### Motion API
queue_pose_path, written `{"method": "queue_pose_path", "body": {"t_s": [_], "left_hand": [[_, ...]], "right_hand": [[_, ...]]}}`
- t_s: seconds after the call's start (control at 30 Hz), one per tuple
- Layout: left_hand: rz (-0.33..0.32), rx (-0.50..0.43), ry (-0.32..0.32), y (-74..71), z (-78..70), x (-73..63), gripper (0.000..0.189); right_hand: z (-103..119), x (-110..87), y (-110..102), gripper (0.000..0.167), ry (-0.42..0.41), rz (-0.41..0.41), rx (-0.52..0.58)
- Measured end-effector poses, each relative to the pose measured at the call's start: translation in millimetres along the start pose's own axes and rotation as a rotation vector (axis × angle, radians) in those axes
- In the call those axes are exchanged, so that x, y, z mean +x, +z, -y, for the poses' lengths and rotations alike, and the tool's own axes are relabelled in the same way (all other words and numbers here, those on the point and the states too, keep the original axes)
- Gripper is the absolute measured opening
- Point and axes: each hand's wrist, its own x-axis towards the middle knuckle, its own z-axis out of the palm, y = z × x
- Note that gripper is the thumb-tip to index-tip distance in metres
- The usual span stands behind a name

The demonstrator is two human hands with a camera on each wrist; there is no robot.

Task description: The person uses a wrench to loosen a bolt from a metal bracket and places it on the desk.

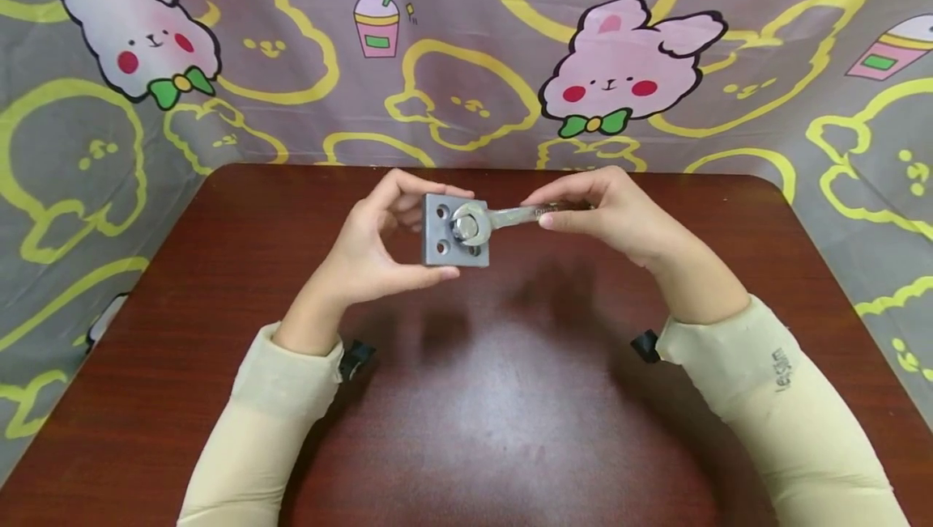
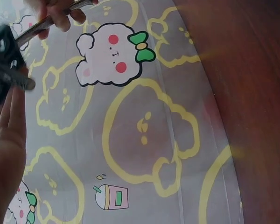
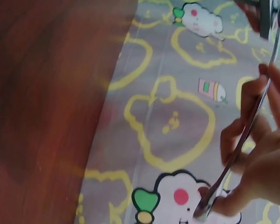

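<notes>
My left hand [image 1: 364, 256] grips a small grey square plate [image 1: 433, 223] by its edges, thumb below and fingers above. Round holes show near the plate's corners. A hex bolt [image 1: 466, 227] sits at its middle, and the bolt's threaded shank [image 2: 19, 80] sticks out of the back in the left wrist view. Around the bolt head lies the open jaw of a silver wrench [image 1: 513, 217]. The wrench's handle runs to the right, where my right hand [image 1: 615, 215] pinches it between thumb and fingers. The right wrist view shows the handle [image 3: 245, 133] crossing that hand.
Below both hands spreads a dark red-brown wooden table [image 1: 466, 430]. A grey cloth with cartoon rabbits [image 1: 619, 65] hangs behind it and along both sides. Small black pieces [image 1: 645, 346] show at the cuffs of both pale sleeves.
</notes>
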Motion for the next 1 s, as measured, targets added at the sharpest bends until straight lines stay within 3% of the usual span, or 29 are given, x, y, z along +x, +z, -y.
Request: {"method": "queue_pose_path", "body": {"t_s": [0.2,0.6,0.83,1.0], "left_hand": [[0.197,-0.053,-0.056,-0.7,-2.2,0.3,0.07],[0.365,-0.081,-0.152,3.3,-2.2,1.1,0.067],[0.416,-0.115,-0.22,5.0,0.6,2.3,0.066],[0.362,-0.093,-0.213,3.0,3.1,2.4,0.068]], "right_hand": [[1,8.0,-14,0.023,-0.121,0.086,-0.169],[8,27.6,-31,0.024,-0.279,0.272,-0.379],[12,31.7,-31,0.024,-0.314,0.322,-0.397],[14,28.3,-37,0.023,-0.306,0.249,-0.432]]}}
